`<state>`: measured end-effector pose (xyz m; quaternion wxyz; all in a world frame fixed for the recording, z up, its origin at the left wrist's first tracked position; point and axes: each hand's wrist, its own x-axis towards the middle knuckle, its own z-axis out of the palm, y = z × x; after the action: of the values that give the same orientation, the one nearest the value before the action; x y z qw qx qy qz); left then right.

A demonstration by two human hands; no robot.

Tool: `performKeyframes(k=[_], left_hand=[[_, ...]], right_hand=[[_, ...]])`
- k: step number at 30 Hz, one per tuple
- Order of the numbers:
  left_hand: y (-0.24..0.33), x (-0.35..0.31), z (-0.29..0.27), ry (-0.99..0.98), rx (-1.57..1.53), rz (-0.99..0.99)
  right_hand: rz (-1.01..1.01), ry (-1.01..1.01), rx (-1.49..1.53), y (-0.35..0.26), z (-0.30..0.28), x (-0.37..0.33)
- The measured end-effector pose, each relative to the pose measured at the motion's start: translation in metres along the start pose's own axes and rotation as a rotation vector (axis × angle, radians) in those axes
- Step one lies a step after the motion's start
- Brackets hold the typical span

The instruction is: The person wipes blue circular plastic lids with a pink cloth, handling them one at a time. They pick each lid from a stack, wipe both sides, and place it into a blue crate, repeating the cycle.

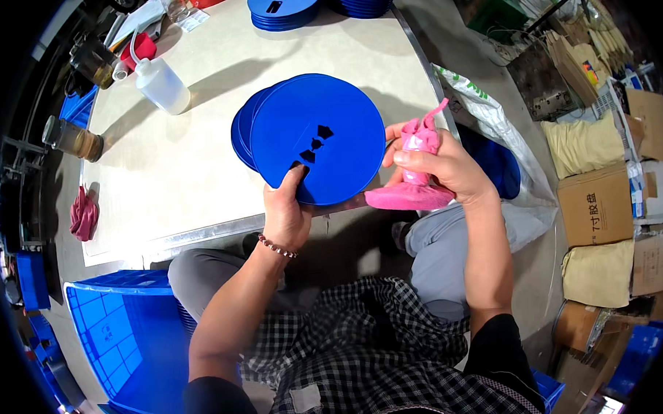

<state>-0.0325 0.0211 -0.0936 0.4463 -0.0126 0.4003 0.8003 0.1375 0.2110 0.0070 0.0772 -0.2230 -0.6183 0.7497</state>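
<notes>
My left hand [286, 216] grips the near edge of a round blue plastic disc [351, 148], thumb on top beside the dark cut-outs at its middle. The disc is held above the near part of the table, tilted toward me. More blue discs [242, 137] show partly from behind its left side; the rest of them is hidden. In my right hand [454, 166] is a pink cloth pad [410, 198], its upper part bundled and wrapped in clear film or tape, with a loose end sticking up. My right fingers close round that bundle, beside the disc's right rim.
On the pale table [191, 168] stand a squeeze bottle [164, 89], a lidded jar [73, 139] and stacked blue discs [284, 11]. A crumpled dark pink cloth [84, 214] lies at its left edge. A blue crate [124, 345] is at lower left; a white sack [523, 156] and cardboard boxes [594, 205] are right.
</notes>
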Motion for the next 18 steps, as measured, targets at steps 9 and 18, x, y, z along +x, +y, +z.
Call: performKeyframes(k=[9,18], left_hand=[[0.010,-0.010,0.009,-0.153,-0.055,-0.098],[0.006,-0.006,-0.005,-0.282,0.036,-0.118]], right_hand=[[0.027,0.216,-0.064,0.013,0.004,0.008],[-0.026,0.492,0.329,0.017,-0.038,0.007]])
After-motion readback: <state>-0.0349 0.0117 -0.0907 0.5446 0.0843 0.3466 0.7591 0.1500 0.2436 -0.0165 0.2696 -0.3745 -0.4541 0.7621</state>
